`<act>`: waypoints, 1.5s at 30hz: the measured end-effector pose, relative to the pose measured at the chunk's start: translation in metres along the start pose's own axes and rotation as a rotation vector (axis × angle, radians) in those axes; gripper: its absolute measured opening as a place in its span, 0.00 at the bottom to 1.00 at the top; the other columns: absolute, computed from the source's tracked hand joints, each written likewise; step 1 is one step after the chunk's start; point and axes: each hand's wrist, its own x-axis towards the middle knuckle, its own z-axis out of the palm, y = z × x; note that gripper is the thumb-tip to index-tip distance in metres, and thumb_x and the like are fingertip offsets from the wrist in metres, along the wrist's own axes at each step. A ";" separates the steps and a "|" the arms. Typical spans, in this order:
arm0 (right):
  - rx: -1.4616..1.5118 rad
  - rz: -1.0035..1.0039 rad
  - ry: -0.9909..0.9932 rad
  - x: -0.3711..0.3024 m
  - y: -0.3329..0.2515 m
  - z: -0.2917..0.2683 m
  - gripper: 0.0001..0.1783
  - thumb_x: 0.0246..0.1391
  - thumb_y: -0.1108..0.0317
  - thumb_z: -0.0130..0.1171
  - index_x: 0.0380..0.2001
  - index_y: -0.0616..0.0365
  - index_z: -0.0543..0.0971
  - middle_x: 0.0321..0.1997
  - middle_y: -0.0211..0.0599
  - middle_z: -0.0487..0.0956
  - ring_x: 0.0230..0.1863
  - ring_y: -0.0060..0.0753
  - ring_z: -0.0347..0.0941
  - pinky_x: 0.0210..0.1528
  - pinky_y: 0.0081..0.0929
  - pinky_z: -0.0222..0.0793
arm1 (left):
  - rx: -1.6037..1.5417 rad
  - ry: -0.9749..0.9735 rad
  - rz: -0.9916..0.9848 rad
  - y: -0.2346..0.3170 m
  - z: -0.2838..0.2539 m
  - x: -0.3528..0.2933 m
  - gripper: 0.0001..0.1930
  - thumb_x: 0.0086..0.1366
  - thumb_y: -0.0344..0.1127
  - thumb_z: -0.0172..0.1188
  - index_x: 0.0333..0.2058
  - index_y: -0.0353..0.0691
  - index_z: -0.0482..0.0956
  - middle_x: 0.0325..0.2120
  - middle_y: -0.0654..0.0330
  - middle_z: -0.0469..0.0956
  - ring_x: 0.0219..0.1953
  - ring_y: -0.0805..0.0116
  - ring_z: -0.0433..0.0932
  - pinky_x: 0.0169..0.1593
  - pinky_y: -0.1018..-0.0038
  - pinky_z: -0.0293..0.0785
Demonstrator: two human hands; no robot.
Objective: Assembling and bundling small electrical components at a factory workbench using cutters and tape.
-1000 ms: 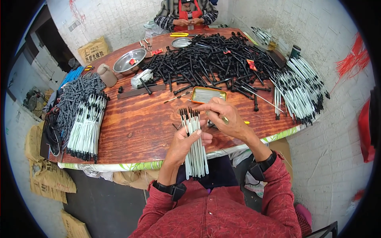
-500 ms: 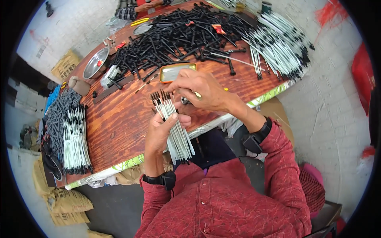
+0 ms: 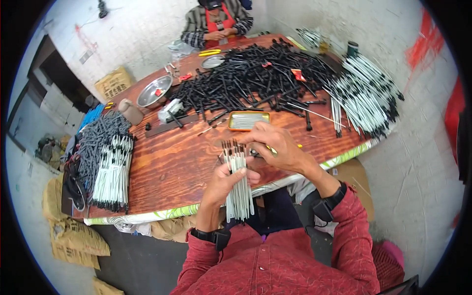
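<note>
My left hand (image 3: 223,184) is wrapped round a bundle of thin paintbrushes (image 3: 238,196) with white handles and dark bristles pointing up and away from me. The bundle stands tilted above the table's near edge. Close beside the bristles is my right hand (image 3: 280,150), its fingers bent into a pinch. A bit of yellow and metal shows at its palm, but I cannot make out what it holds. Just beyond the right hand, a shallow yellow-rimmed tray (image 3: 249,121) holds thin light-coloured pieces.
A large heap of black stick-like pieces (image 3: 255,73) covers the far middle of the wooden table (image 3: 167,177). White-handled brushes lie in piles at the right (image 3: 368,93) and left (image 3: 113,177), beside grey pieces (image 3: 101,142). A metal bowl (image 3: 155,92) is far left. Another person (image 3: 216,24) sits opposite.
The view has tipped up, so the table and both hands appear lower and further right, and the person opposite now shows. My left hand keeps its hold on the brushes.
</note>
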 end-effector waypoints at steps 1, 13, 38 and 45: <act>-0.018 0.012 -0.007 0.001 -0.002 0.000 0.10 0.55 0.72 0.55 0.40 0.57 0.80 0.33 0.40 0.75 0.38 0.46 0.75 0.39 0.38 0.69 | -0.003 -0.021 0.002 0.000 -0.001 0.000 0.22 0.70 0.34 0.56 0.59 0.32 0.69 0.38 0.48 0.83 0.40 0.60 0.84 0.46 0.66 0.81; 0.050 0.113 0.000 0.013 -0.008 0.007 0.10 0.55 0.76 0.56 0.40 0.60 0.81 0.31 0.39 0.75 0.35 0.37 0.73 0.38 0.33 0.68 | -0.062 -0.071 -0.015 0.004 -0.009 0.003 0.24 0.70 0.37 0.57 0.60 0.30 0.67 0.39 0.48 0.83 0.42 0.58 0.84 0.49 0.64 0.81; 0.023 0.029 0.040 0.013 -0.007 0.011 0.20 0.49 0.81 0.54 0.45 0.55 0.83 0.28 0.39 0.72 0.30 0.37 0.70 0.33 0.32 0.65 | -0.054 -0.067 -0.054 0.008 -0.007 0.004 0.22 0.71 0.36 0.56 0.60 0.32 0.69 0.40 0.47 0.83 0.42 0.59 0.84 0.48 0.64 0.81; 0.024 0.039 0.004 0.014 -0.005 0.009 0.16 0.50 0.80 0.54 0.42 0.57 0.82 0.29 0.39 0.73 0.31 0.37 0.71 0.33 0.32 0.66 | -0.044 -0.066 -0.054 0.009 -0.005 0.004 0.23 0.71 0.37 0.57 0.60 0.31 0.69 0.40 0.46 0.83 0.42 0.58 0.84 0.48 0.64 0.81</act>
